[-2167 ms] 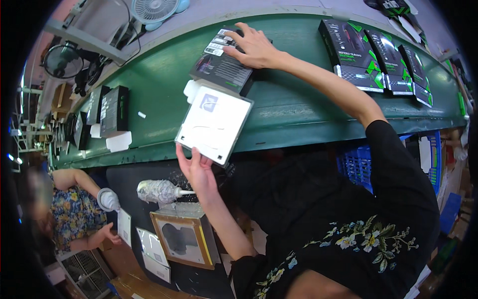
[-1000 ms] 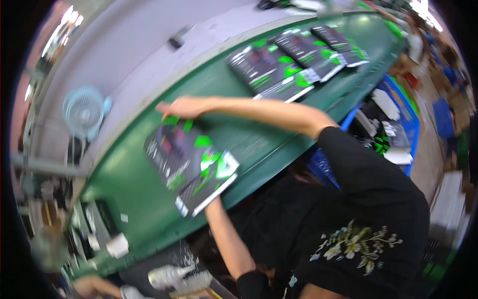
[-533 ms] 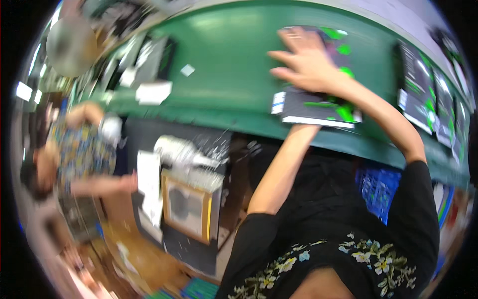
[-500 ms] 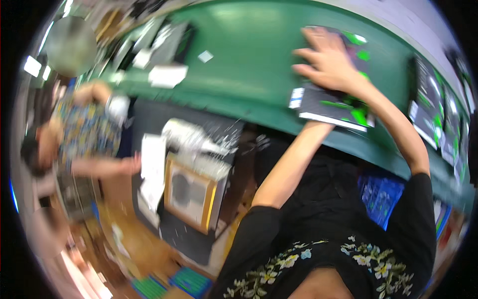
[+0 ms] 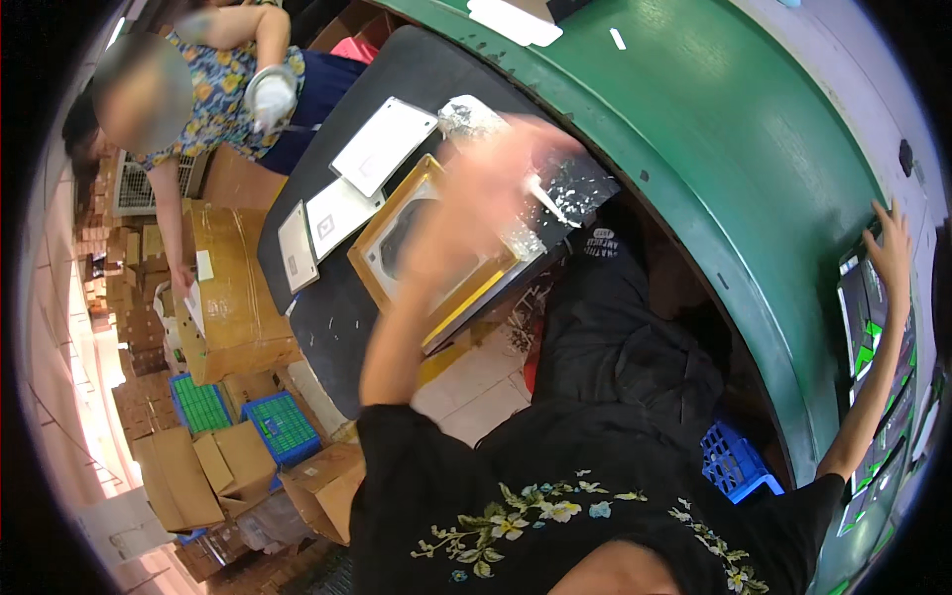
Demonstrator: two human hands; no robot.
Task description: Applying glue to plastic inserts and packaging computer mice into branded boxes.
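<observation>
My left hand (image 5: 486,193), smeared by motion, is over the black side table (image 5: 342,352), right at a white bottle (image 5: 466,116) with a narrow white nozzle (image 5: 547,200). Its fingers are too blurred to show whether they grip the bottle. Just beneath my left forearm lies a brown frame (image 5: 372,263) around a grey panel with a dark oval. At the far right my right hand (image 5: 891,243) has its fingers spread. It reaches to the end of a row of flat black boxes with green patches (image 5: 865,337) on the green workbench (image 5: 694,149).
White flat panels (image 5: 385,149) lie on the side table, which is spattered with white residue. Beyond it a person in a floral top (image 5: 223,74) reaches into a large carton (image 5: 238,288). Blue crates (image 5: 281,428) and cartons stand lower left; a blue basket (image 5: 736,464) is under the bench.
The view has turned left. Both hands have left the black and green box they were at. My left hand has swung to the bottle, my right hand to the boxes at the right.
</observation>
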